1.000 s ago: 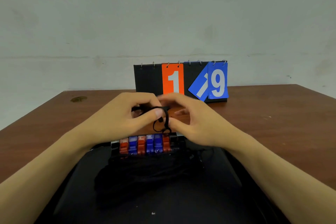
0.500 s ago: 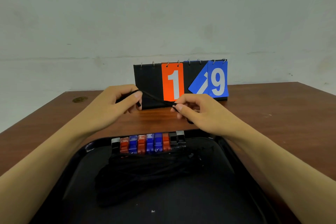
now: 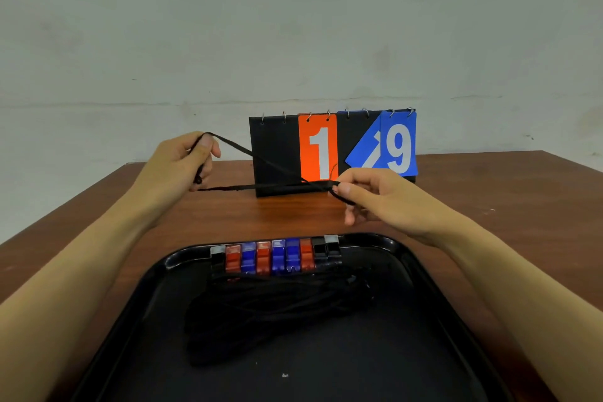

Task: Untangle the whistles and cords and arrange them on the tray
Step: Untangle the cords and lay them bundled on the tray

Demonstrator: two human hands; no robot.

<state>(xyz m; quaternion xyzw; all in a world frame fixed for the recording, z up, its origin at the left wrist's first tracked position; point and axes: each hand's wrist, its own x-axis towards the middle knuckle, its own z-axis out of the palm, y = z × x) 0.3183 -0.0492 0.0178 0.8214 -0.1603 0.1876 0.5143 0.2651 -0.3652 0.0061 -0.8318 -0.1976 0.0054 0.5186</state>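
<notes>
Two hands up over the worktop (image 3: 489, 192), one black cord (image 3: 261, 160) stretched between them as a loop. Left hand (image 3: 176, 170): fingers curled, pinching the cord's left end, loop running over the thumb tip, small dark end piece hanging under the fingers. Right hand (image 3: 381, 199): thumb and forefinger pinching the cord's right end, short tail drooping past the fingertips; remaining fingers loosely curled. Two strands visible between the hands, upper one slanting down to the right, lower one near level, meeting at the right pinch. Cord held clear of the tray, in front of the scoreboard.

One black tray (image 3: 404, 254) nearest the camera. Whistles (image 3: 277, 256) lined up side by side along its far rim: nine counted – three red, three blue, three black, two of the black ones with a grey top. One heap of black cords (image 3: 270, 310) just behind the row toward the camera; strand count impossible to tell. Small pale speck on the tray floor near the front.

One flip scoreboard (image 3: 332, 150) standing upright beyond the hands: orange card "1", blue card "9", one blue card hanging tilted between them.

Worktop brown wood grain, small dark stain at far left edge. Plain pale wall (image 3: 293, 26) behind, faint horizontal line across it.
</notes>
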